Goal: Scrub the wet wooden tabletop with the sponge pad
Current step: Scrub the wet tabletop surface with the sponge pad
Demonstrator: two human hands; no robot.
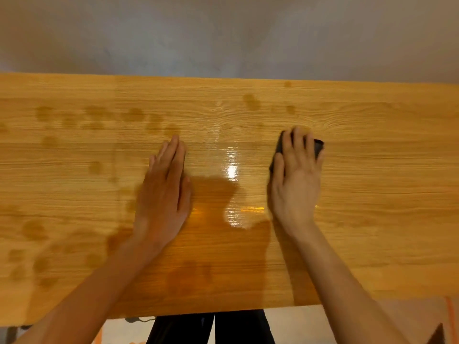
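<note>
On wet tabletop (372,194): hands, unbranded sponge pad (318,147)

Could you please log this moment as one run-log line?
right hand presses sponge pad | left hand flat on wet tabletop

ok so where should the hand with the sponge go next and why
Probably sweep the right hand and the dark sponge pad under it leftward, towards the glossy wet patch between the hands. The pad sits at that patch's right edge, and darker wet spots dot the tabletop further left. The left hand lies flat, apparently bracing.
</note>
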